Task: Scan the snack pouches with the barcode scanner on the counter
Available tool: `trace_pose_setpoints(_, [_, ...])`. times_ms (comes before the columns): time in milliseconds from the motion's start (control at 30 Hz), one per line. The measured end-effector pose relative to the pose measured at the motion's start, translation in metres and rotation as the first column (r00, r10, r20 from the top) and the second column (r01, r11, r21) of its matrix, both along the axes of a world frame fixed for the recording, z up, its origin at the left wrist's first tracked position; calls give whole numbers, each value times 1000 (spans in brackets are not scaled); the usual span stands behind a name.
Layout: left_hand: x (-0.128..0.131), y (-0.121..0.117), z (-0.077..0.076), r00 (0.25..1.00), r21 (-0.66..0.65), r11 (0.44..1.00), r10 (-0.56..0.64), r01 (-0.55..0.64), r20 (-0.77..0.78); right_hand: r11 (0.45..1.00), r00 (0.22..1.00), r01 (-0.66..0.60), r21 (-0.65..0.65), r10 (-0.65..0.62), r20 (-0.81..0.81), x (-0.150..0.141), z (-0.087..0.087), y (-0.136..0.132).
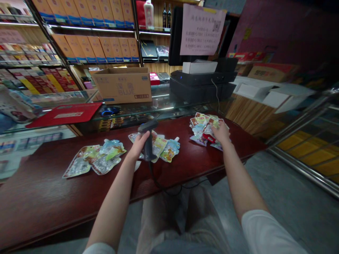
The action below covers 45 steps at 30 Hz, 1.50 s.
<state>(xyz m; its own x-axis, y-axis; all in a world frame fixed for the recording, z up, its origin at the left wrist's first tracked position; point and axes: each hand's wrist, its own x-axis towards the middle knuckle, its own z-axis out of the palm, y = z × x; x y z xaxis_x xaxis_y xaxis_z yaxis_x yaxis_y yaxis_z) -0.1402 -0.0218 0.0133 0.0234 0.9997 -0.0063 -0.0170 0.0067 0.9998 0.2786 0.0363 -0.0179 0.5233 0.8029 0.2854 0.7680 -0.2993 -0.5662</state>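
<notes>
My left hand [139, 144] is wrapped round the handle of a black barcode scanner [148, 141], its cable running down off the table's near edge. Under and beside the scanner lies a group of snack packets, among them a blue-topped spouted pouch [171, 150]. At the right, my right hand [221, 133] reaches onto a pile of similar packets [199, 123]. Its fingers are bent over a packet [212, 126] on top; whether they grip it I cannot make out for certain. Another group of packets [91, 159] lies to the left of my left hand.
The dark red table [47, 197] spans the front. Behind it, a glass counter carries a cardboard box [124, 86], a blue mouse [109, 111], a red folder [66, 114] and a monitor with a paper notice [202, 30]. Metal railing [304, 165] stands at the right.
</notes>
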Motion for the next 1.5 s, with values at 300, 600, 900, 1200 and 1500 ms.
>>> trace_pose_setpoints(300, [-11, 3, 0, 992, 38, 999, -27, 23, 122, 925, 943, -294, 240, 241, 229, -94, 3, -24])
trace_pose_setpoints(600, [-11, -8, 6, 987, 26, 999, 18, -22, 162, 844, 841, -504, -185, 528, 119, -183, -19, 2])
trace_pose_setpoints(900, [-16, -3, 7, 992, 26, 998, -58, 56, 108, 761, 765, -636, -128, 601, -233, -145, -23, -1])
trace_pose_setpoints(1200, [-11, -2, 3, 994, 33, 993, -110, 110, 14, 790, 487, -438, 428, 609, -626, -146, -18, 7])
trace_pose_setpoints(1500, [12, -12, 7, 924, 61, 941, -312, 332, -221, 797, 447, -151, 585, 583, -678, -135, 1, 29])
